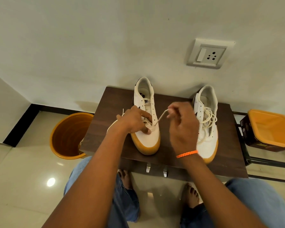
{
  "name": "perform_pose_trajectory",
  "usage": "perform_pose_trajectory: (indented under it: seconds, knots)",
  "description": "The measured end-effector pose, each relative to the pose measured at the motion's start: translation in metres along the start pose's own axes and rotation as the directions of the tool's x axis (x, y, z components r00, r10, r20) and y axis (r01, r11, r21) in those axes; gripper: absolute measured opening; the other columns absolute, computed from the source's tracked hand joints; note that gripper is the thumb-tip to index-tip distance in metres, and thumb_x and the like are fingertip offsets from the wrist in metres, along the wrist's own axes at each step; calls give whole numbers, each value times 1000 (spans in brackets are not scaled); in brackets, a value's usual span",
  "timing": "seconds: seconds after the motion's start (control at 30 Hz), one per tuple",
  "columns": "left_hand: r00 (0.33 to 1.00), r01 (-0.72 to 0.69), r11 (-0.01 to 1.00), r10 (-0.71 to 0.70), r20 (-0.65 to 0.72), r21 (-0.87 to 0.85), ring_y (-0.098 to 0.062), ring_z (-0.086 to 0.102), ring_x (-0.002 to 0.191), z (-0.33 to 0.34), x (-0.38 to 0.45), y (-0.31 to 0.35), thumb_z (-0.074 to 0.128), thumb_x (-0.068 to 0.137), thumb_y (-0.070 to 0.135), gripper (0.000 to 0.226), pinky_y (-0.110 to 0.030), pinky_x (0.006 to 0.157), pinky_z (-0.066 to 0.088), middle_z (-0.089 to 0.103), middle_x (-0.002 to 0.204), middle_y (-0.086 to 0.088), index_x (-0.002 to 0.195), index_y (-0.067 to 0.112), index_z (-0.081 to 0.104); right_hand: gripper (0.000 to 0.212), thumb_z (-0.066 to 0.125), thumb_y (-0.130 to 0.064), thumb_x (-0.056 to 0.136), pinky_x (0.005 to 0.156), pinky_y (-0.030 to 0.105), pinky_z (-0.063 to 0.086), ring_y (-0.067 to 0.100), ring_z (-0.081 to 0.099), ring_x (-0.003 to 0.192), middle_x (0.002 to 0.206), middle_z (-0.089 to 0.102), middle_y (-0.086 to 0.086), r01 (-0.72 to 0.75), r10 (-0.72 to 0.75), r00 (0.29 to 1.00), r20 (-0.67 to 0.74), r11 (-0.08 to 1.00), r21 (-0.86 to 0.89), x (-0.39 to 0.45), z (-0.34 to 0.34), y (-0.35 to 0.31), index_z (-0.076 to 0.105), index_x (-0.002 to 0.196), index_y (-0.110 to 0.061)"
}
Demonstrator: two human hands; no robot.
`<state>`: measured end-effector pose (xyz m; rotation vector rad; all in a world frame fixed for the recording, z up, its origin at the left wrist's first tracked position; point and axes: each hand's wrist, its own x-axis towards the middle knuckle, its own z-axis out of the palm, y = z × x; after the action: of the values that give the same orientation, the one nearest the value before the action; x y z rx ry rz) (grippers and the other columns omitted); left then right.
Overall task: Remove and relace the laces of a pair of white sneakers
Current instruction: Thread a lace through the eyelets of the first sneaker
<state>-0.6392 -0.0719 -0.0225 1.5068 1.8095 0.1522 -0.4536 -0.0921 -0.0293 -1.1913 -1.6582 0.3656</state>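
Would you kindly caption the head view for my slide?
Left hand steadies a sneaker while right hand pulls its lace.

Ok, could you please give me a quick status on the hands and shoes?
Left hand holding left shoe. Right hand pinching lace, pulling it out. Right shoe laces loose. Nothing blocking.

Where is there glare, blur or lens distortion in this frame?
Head view: a bright glare spot on the glossy floor; the right hand is slightly motion-blurred, the left hand sharper; wide-angle bending shows in the tilted wall socket and wall edges.
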Motion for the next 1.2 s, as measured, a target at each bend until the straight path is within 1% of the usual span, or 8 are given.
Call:
perform_pose_trajectory:
  seconds: [0.13, 0.23, 0.33, 0.5, 0.67, 0.93, 1.07, 1.2]
  knots:
    - [1000, -16, 1000, 16, 12, 7, -33, 43, 140, -2, -3, 5, 94, 75, 37, 42, -66, 121, 16, 42, 130, 7, 101, 51, 65, 12, 58, -20, 106, 61, 37, 59, 22, 72, 78, 96, 68, 6, -254, 303, 946, -115, 914, 316, 27, -34, -14, 63, 110, -10]
    - [1000, -29, 999, 29, 12, 27, -31, 44, 140, -2, -3, 6, 94, 75, 37, 42, -64, 120, 17, 44, 135, 5, 101, 51, 65, 13, 67, -18, 100, 60, 36, 61, 25, 74, 81, 96, 73, 6, -530, 523, 844, 121, 777, 339, 10, -29, -4, 65, 113, -16]
    - [999, -44, 999, 44, 6, 31, -29, 46, 138, -1, -2, 7, 95, 74, 38, 42, -62, 117, 18, 42, 129, 7, 100, 51, 65, 16, 77, -21, 92, 63, 32, 61, 23, 73, 88, 97, 73, 6, -712, 631, 666, 398, 697, 86, -15, -5, 12, 70, 106, -19]
    - [998, -62, 998, 62, 2, 33, -29, 48, 135, 0, 1, 3, 96, 71, 40, 42, -62, 115, 23, 45, 131, 5, 99, 51, 66, 9, 81, -23, 90, 72, 16, 52, 2, 66, 81, 83, 69, -15, -453, 460, 844, 277, 887, -93, -22, 23, 15, 72, 88, -25]
    - [998, -58, 994, 58, 0, 94, -28, 44, 137, -1, 0, 4, 93, 76, 40, 48, -65, 118, 20, 44, 129, 4, 118, 46, 70, 6, 75, -20, 94, 75, 18, 53, 1, 64, 85, 89, 69, -12, -382, 392, 879, 271, 920, -89, -20, 29, 25, 72, 90, -25]
    - [998, -70, 989, 70, 3, 127, -27, 41, 135, -2, 0, 4, 92, 77, 43, 46, -63, 116, 23, 42, 121, 7, 115, 51, 68, 11, 55, -19, 107, 67, 27, 56, 9, 63, 77, 86, 65, 0, -439, 460, 888, 21, 831, 342, 22, 7, 9, 63, 103, -13]
    - [995, -100, 981, 99, 15, 167, -27, 39, 135, -3, -1, 6, 91, 78, 43, 45, -64, 116, 26, 39, 117, 7, 116, 50, 68, 17, 69, -36, 99, 67, 30, 56, 10, 67, 80, 89, 71, -3, -542, 489, 826, 281, 826, 155, 9, 10, 13, 69, 98, -19]
    - [995, -102, 981, 101, 14, 166, -27, 39, 133, -2, 0, 5, 91, 77, 43, 41, -60, 114, 27, 39, 116, 6, 107, 53, 66, 19, 82, -22, 88, 67, 20, 49, 7, 63, 75, 80, 67, -7, -389, 403, 814, 419, 913, -123, -12, 23, 21, 64, 83, -23]
